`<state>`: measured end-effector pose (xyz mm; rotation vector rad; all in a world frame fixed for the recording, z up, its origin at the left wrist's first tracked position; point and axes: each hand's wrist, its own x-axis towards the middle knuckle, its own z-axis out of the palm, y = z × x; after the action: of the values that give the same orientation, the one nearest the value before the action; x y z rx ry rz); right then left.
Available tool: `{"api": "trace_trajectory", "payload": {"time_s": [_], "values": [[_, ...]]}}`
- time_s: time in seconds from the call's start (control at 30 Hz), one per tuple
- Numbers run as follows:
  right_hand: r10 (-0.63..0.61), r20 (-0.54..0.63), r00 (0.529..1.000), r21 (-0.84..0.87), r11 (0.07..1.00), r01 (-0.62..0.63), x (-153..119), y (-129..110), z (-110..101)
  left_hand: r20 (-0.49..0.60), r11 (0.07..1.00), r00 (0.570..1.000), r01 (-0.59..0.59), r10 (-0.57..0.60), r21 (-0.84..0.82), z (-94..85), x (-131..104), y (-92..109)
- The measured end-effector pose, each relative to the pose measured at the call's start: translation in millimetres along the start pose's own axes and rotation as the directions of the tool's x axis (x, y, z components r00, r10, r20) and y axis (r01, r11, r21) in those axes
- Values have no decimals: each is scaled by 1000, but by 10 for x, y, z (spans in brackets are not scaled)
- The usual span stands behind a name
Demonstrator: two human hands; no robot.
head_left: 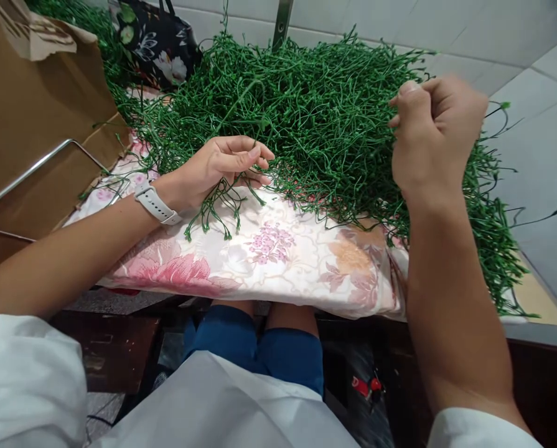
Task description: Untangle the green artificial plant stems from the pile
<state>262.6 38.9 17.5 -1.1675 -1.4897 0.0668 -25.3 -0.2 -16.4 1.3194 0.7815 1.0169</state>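
A big tangled heap of thin green stems (325,118) with small knobbed tips, perhaps plastic, covers the back of the table. My left hand (231,158), a white watch band on its wrist, is closed loosely round a small bunch of these stems (215,208); their tips hang below the palm over the cloth. Raised above the right part of the heap, my right hand (434,127) is curled with thumb and fingers pressed together. Its back faces me, so whatever it may hold is hidden.
The table wears a floral cloth (278,242) under clear plastic. At left stands an open cardboard box (40,124) with a bent metal rod (30,171) in front of it. A black floral bag (161,46) sits at the back, against the tiled wall (376,25).
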Motion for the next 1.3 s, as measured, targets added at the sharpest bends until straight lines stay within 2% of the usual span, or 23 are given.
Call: {"api": "trace_trajectory", "payload": {"time_s": [0.1, 0.2, 0.27, 0.37, 0.47, 0.53, 0.6, 0.7, 0.93, 1.0, 1.13, 1.2, 1.3], "values": [[-52, 39, 998, 10, 999, 52, -56, -25, 2, -23, 1000, 999, 24, -24, 10, 25, -6, 19], [-185, 150, 971, 158, 974, 161, -209, -100, 74, -38, 999, 998, 40, -40, -1, 59, -14, 38], [-278, 261, 925, 210, 951, 227, -353, -178, 156, -24, 999, 999, 46, -46, -19, 75, -21, 39], [-368, 437, 821, 223, 928, 297, -574, -286, 297, 5, 1000, 1000, 18, -18, -24, 85, -31, 14], [-432, 521, 736, 257, 902, 347, -731, -328, 417, 20, 1000, 1000, -9, 9, 9, 100, -44, -25], [-455, 547, 703, 290, 891, 351, -785, -319, 468, 37, 999, 999, -14, 13, 35, 121, -56, -44], [-455, 556, 696, 324, 889, 323, -808, -298, 494, 61, 998, 998, -26, 23, 52, 148, -67, -52], [-429, 559, 710, 359, 897, 260, -806, -281, 498, 82, 996, 996, -46, 40, 71, 176, -71, -50], [-345, 551, 760, 362, 919, 154, -765, -344, 439, -11, 1000, 1000, -28, 28, -3, 171, -64, 6], [-335, 572, 749, 360, 923, 137, -765, -356, 438, -18, 1000, 1000, -18, 18, -16, 174, -70, 12], [-395, 602, 693, 386, 905, 180, -787, -334, 481, 27, 999, 999, -23, 22, 25, 191, -84, -17], [-424, 590, 687, 396, 894, 212, -799, -316, 502, 53, 998, 998, -39, 36, 52, 198, -83, -30], [-441, 570, 693, 410, 884, 226, -799, -309, 504, 25, 994, 998, -53, 51, 92, 193, -64, -24]]}}
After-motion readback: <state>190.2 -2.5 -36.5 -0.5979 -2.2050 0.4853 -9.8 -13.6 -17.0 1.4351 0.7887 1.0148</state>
